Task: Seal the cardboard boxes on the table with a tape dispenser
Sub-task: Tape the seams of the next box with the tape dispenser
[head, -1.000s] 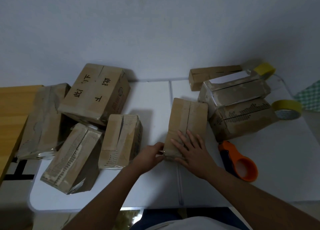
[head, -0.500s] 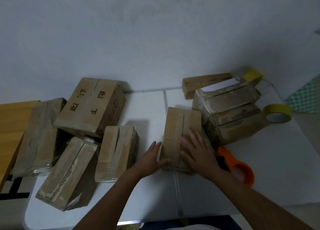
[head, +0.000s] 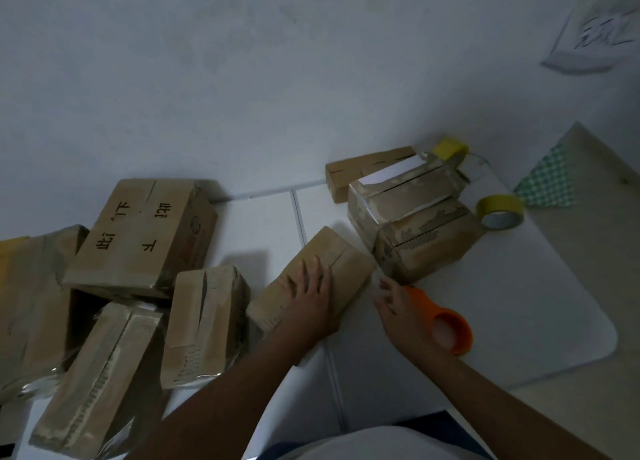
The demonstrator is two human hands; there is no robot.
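A small brown cardboard box point(head: 341, 255) lies at an angle in the middle of the white table point(head: 540, 307), its top seam showing. My left hand point(head: 310, 295) rests flat on its top, fingers spread. My right hand point(head: 403, 312) hovers just right of the box with loosely spread fingers, over the black end of the orange tape dispenser point(head: 446, 324); whether it touches the dispenser I cannot tell.
Several taped boxes point(head: 145, 238) crowd the table's left side. Three more boxes point(head: 422, 252) are stacked at the back right. Two yellow tape rolls point(head: 500, 212) lie behind them near the wall. The table's right edge is rounded.
The box has turned clockwise and lies slanted. My left hand moved from its near edge onto its top. My right hand left the box and went right to the dispenser.
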